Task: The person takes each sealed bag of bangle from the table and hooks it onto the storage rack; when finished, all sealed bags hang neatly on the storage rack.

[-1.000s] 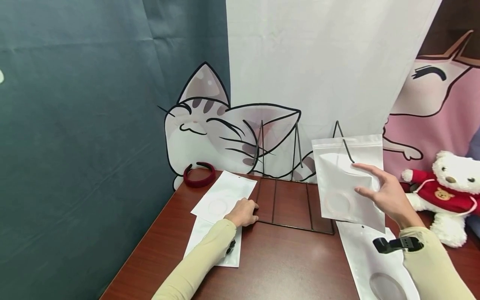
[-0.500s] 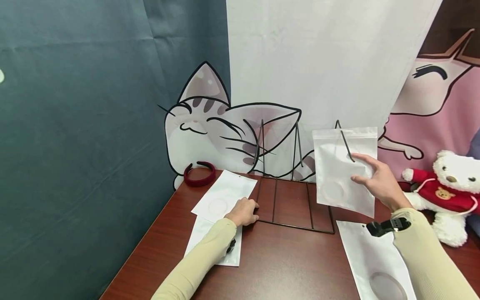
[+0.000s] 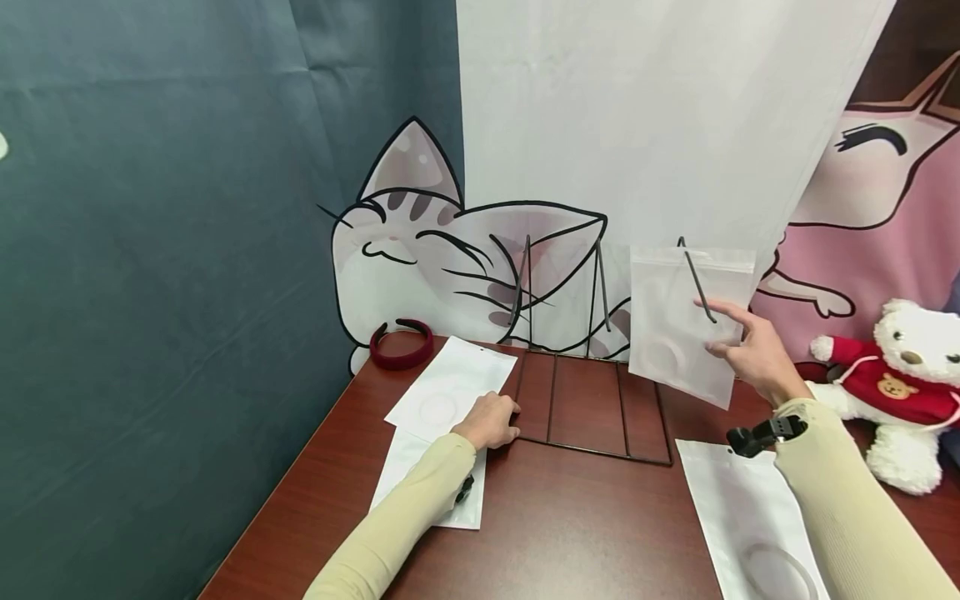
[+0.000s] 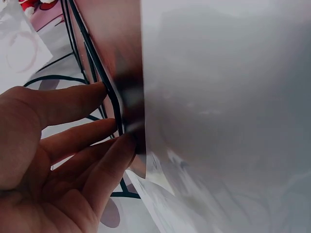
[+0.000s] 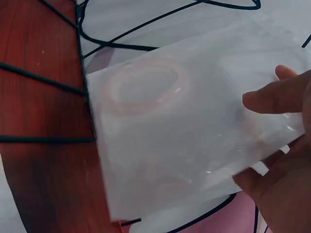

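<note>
My right hand (image 3: pixel 757 354) grips a white translucent zip bag (image 3: pixel 663 321) at its right side, thumb in front and other fingers partly behind. A pale ring-shaped outline shows low in the bag. The right hook (image 3: pixel 697 283) of a black wire display rack (image 3: pixel 592 450) stands out in front of the bag; whether it passes through the bag's hole cannot be seen. My left hand (image 3: pixel 489 421) pinches the rack's left base wire (image 4: pixel 109 92), with the thumb on one side and fingers on the other.
Two white bags (image 3: pixel 450 383) overlap on the table left of the rack, partly under my left forearm. Another bag (image 3: pixel 738 508) lies at the right front. A dark red headband (image 3: pixel 401 358) sits at the back left, and a white teddy bear (image 3: pixel 911 375) at the right.
My right hand has moved left and upward with the bag, back along the right hook. The bag's lower edge has swung up and left. My left hand stays on the rack.
</note>
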Available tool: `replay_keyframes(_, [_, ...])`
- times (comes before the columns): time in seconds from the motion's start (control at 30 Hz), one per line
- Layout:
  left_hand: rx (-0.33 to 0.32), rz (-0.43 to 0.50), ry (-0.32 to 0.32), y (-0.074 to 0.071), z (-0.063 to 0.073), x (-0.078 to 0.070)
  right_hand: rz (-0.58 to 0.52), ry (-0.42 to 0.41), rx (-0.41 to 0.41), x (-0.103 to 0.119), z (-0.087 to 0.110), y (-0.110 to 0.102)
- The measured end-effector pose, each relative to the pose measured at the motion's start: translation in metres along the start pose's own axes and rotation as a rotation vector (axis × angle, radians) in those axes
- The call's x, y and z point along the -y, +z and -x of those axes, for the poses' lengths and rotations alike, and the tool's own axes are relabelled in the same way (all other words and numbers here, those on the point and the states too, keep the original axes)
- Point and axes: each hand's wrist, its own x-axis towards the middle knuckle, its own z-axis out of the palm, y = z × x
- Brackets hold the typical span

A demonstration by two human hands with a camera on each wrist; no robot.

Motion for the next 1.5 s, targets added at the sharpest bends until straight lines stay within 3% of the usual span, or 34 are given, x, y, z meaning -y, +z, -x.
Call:
replay_keyframes(0.37, [-0.013,0.008,-0.009,-0.001,-0.006,0.0,0.031,-0.053,0.075,-0.045,0.027,0.006])
replay_keyframes(0.6, [-0.016,0.023,-0.012,-0.001,-0.005,-0.001,0.264,-0.086,0.19,-0.08,0.063,0.0])
replay_keyframes(0.73, [-0.012,0.031,-0.02,0.0,-0.003,-0.002,0.356,-0.114,0.301,-0.098,0.084,-0.007])
replay_keyframes(0.87, [-0.01,0.021,-0.02,0.001,-0.002,-0.002,0.427,-0.104,0.351,-0.115,0.101,-0.016])
replay_keyframes(1.07, [-0.007,0.017,-0.016,0.001,-0.001,-0.001,0.407,-0.056,0.342,-0.132,0.118,-0.016])
replay_keyframes(1.17, [-0.007,0.01,-0.011,0.001,-0.001,-0.001,0.415,-0.079,0.303,-0.137,0.122,-0.013])
replay_keyframes(1.23, [-0.01,0.009,-0.006,0.001,-0.001,0.0,0.411,-0.086,0.304,-0.139,0.122,-0.012])
replay_keyframes(1.5, [-0.008,0.009,-0.004,0.0,0.0,-0.001,0.383,0.015,0.34,-0.133,0.117,-0.015])
